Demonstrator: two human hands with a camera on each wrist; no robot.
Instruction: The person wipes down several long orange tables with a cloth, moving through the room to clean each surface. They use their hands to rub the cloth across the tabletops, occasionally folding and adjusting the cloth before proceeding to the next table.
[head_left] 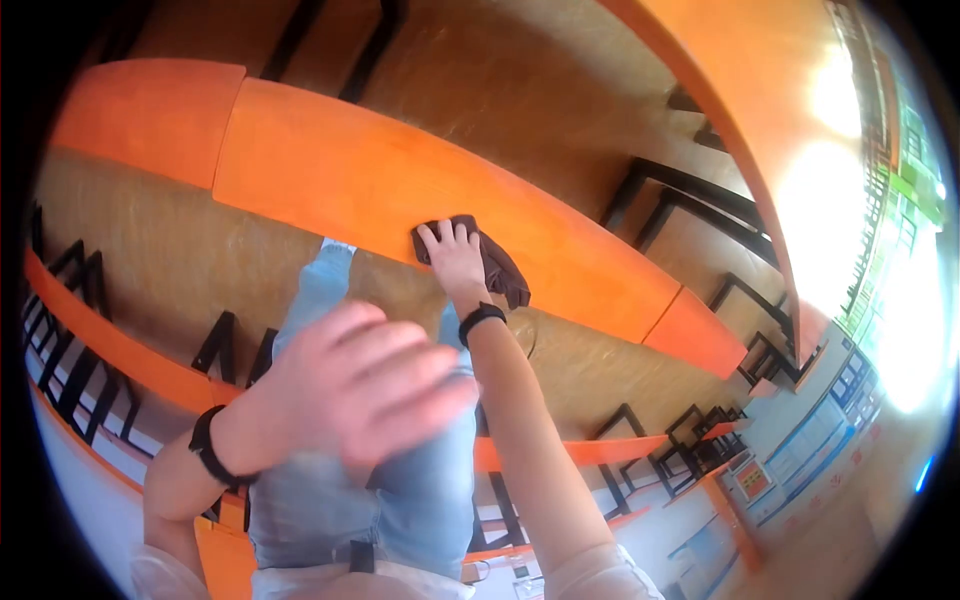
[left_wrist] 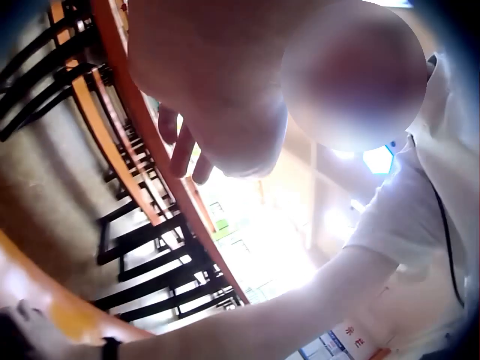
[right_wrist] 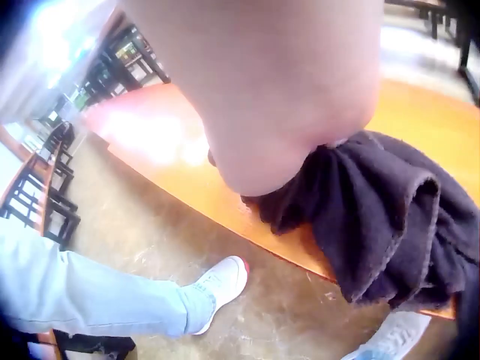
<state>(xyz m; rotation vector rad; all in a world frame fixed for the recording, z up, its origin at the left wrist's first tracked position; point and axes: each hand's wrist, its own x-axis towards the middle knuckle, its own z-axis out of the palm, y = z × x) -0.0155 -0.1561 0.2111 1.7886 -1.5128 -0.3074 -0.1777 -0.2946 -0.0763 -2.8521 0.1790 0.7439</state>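
A dark brown cloth point(head_left: 505, 275) lies bunched on the long orange bench-like top point(head_left: 330, 170). My right hand point(head_left: 457, 262) presses on it with spread fingers; in the right wrist view the heel of that hand point(right_wrist: 277, 97) covers part of the cloth point(right_wrist: 390, 225), whose folds hang over the edge. My left hand point(head_left: 350, 390), blurred, is raised in the air nearer the camera, above my legs, its fingers loosely bent and holding nothing. The left wrist view shows this hand point(left_wrist: 210, 75) from close up, away from any surface.
Another orange surface point(head_left: 740, 90) curves along the upper right. Black metal frames point(head_left: 690, 200) stand under and beside the tops. Behind my legs runs a further orange top point(head_left: 130, 335). My shoe point(right_wrist: 225, 281) is on the brown floor beside the bench-like top.
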